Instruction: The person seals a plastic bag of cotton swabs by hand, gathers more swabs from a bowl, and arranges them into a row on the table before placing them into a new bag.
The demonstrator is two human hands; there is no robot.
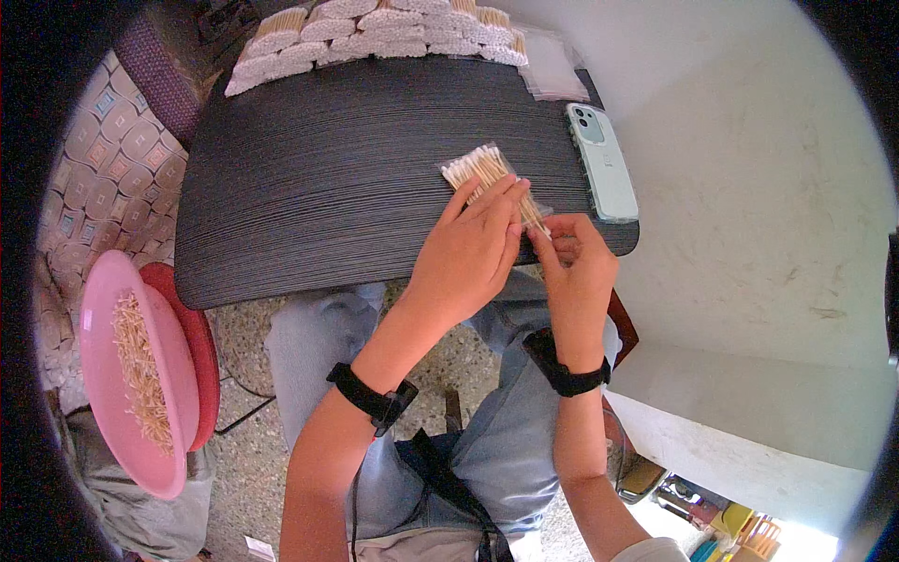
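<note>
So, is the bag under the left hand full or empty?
Not empty: swabs show through the bag. How full, I cannot tell; the left hand covers part.

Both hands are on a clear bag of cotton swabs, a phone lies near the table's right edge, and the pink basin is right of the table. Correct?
No: the head view shows the pink basin left of the table. The rest stands: the left hand and right hand are on the clear bag of cotton swabs, the phone near the table's right edge.
</note>
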